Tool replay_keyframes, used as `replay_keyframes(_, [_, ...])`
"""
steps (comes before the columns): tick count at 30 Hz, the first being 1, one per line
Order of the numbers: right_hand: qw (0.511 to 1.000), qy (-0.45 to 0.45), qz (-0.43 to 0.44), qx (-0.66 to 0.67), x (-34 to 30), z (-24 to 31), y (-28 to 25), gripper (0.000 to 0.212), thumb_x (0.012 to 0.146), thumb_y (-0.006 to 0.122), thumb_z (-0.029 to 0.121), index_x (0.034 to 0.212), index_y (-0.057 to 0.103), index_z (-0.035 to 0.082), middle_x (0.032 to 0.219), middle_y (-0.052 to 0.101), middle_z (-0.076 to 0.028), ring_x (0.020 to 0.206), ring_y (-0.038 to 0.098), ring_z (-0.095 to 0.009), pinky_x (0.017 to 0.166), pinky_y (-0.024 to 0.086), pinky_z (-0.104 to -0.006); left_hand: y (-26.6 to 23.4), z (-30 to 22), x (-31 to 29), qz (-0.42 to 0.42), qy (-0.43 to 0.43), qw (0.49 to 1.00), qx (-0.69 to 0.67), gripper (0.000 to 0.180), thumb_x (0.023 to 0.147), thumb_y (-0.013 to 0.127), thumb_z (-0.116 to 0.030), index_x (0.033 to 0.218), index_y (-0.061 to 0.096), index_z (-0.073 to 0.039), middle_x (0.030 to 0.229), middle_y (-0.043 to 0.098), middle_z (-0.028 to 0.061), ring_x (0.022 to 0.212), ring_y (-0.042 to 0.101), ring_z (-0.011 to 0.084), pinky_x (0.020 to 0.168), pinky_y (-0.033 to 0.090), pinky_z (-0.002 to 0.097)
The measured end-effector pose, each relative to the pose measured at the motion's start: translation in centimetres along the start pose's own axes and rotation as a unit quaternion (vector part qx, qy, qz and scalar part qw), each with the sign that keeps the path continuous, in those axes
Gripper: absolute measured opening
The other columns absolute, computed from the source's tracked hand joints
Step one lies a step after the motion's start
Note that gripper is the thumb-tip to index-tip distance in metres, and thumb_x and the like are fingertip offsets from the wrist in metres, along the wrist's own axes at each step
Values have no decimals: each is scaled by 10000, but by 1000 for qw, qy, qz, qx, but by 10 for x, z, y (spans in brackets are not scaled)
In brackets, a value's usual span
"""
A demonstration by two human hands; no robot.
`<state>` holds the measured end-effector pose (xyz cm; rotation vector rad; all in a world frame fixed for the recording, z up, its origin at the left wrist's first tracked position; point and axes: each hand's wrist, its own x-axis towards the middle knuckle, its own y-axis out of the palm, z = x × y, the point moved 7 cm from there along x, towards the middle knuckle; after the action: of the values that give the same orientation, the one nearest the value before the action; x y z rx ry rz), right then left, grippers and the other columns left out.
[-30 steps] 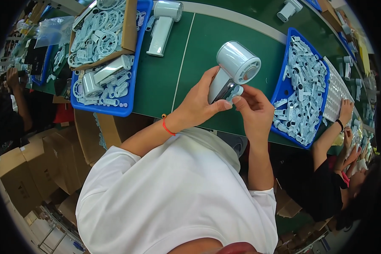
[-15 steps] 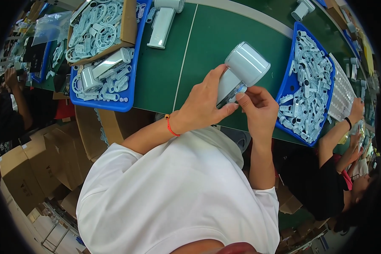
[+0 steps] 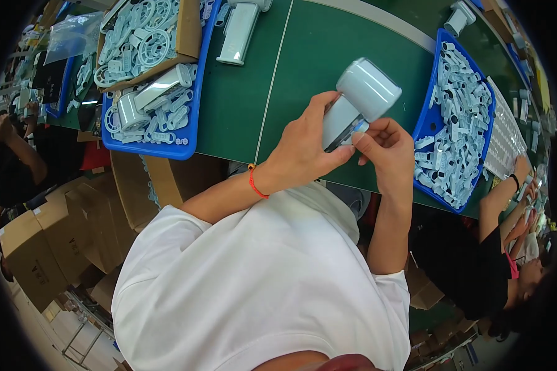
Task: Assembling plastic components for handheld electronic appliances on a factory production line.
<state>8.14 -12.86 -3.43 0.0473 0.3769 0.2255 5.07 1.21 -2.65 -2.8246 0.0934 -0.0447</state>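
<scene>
Above the green table (image 3: pixel 315 43), the left hand (image 3: pixel 300 147) grips the white device (image 3: pixel 370 89) by its handle (image 3: pixel 338 121), barrel already joined; the right hand (image 3: pixel 388 147), fingers narrow, meets a small bluish piece (image 3: pixel 361 127), pinching or pressing, I can't tell; its fitting seems unfinished.

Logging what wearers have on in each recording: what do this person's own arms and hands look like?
The left hand and right hand are ungloved. A thin red bracelet with a small round bead circles the left wrist; the right wrist shows nothing worn. White short sleeves cover the upper arms.
</scene>
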Motion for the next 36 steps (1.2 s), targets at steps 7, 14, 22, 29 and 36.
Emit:
replay_keyframes(7, [1000,14,7,-12,5,0,-1,232,709,728,64,836,555,-24,723,612,-69,611,582,-93,459,437,-185,2,-5,1,-15,13,1000,12,679,727,664,-159,1260,290,31,1102,512,243,999,550,354,856,439,390])
replay_keyframes(14, [997,45,41,41,6,-17,0,426,711,750,141,1028,525,-34,846,611,-77,761,602,-132,621,483,-234,9,5,2,44,-8,998,-54,616,742,620,-199,1222,334,60,1058,522,261,874,586,355,758,477,381])
replay_keyframes(22, [982,-35,59,175,3,-10,20,743,700,779,300,1251,395,-15,1204,497,-112,1110,487,-202,936,386,-323,12,-1,3,108,-50,982,-144,618,753,632,-211,1248,347,24,995,555,148,864,562,182,731,455,296])
replay_keyframes(29, [982,-108,66,142,8,-15,32,817,671,775,404,1268,398,-8,1246,488,-147,1131,484,-237,962,387,-353,7,-4,7,22,73,997,-27,655,725,668,-251,1226,366,44,940,576,215,829,588,367,750,476,392])
replay_keyframes(36, [867,-498,12,9,-14,48,20,318,779,667,222,991,513,41,956,562,-89,910,536,-217,853,430,-362,-40,20,-13,-133,51,989,-28,515,735,659,-103,1194,433,-44,1111,474,135,918,502,240,752,432,327])
